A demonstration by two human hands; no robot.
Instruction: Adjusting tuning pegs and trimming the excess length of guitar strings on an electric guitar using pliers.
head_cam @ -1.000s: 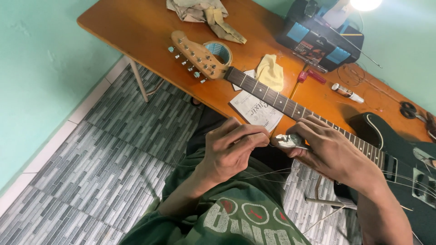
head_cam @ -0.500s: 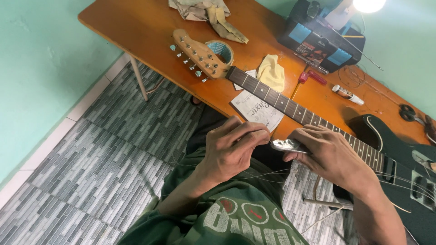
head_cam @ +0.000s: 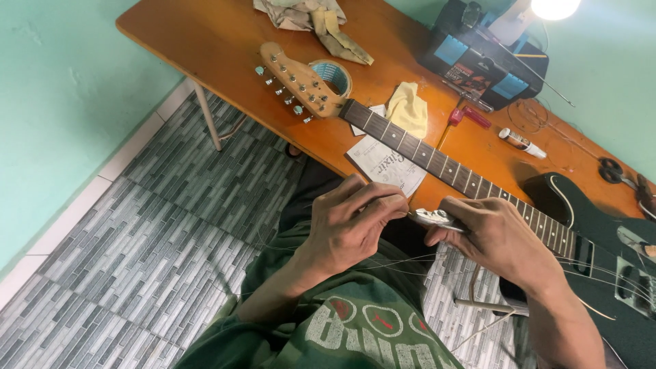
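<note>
The left hand (head_cam: 352, 222) pinches a thin shiny guitar string (head_cam: 403, 213) tight while the right hand (head_cam: 495, 239) squeezes small silver metal cutters (head_cam: 437, 219) on it, just beside the wooden guitar neck (head_cam: 437, 158).

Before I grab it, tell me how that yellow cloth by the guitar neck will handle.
The yellow cloth lies crumpled in soft folds, so it is probably floppy and light. It should not roll or tip. Lying against the guitar neck, it may drag when pulled.
</note>
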